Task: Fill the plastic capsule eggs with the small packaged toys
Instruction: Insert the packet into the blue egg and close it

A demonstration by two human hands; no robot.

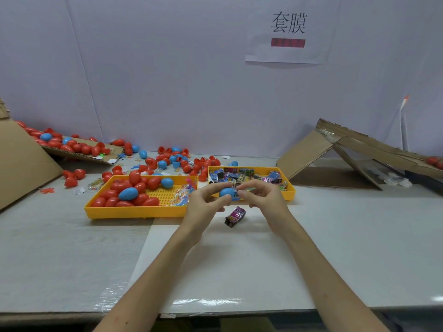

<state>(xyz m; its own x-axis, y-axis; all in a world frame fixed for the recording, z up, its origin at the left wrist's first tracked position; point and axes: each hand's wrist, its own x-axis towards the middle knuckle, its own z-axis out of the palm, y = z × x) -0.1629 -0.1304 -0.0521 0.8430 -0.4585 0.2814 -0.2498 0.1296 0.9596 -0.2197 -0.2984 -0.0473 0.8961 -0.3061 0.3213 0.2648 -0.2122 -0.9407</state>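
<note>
Left hand [205, 202]: raised above the table in front of the 2 trays, fingers and thumb curled round a blue egg [226, 192], holding it on its side.
Right hand [261, 202]: just beside the left, thumb and forefinger pinching a small toy packet [236, 194]; the other fingers are loosely curled.
Toy packet: pressed against the right end of the blue egg; how far it sits inside cannot be told.
Spare packet [236, 216]: purple, lying on the table [239, 264] below and between the 2 hands, touching neither.
Left tray [134, 210]: yellow, holding a heap of red eggs [134, 178] with 2 blue ones among them at its left end, and some clear-wrapped bits [181, 197] at its right end.
Right tray [291, 192]: yellow, just beside the left tray, full of printed toy packets [242, 176].
Loose eggs [177, 161]: red and blue, whole and in halves, scattered on the table behind the trays.
Left cardboard [24, 164]: a slanted sheet, with more eggs on a flap behind it.
Right cardboard [335, 149]: a folded piece propped like a tent, well apart from the trays.
Wall sign [287, 32]: white paper with 2 black characters above a red bar.
</note>
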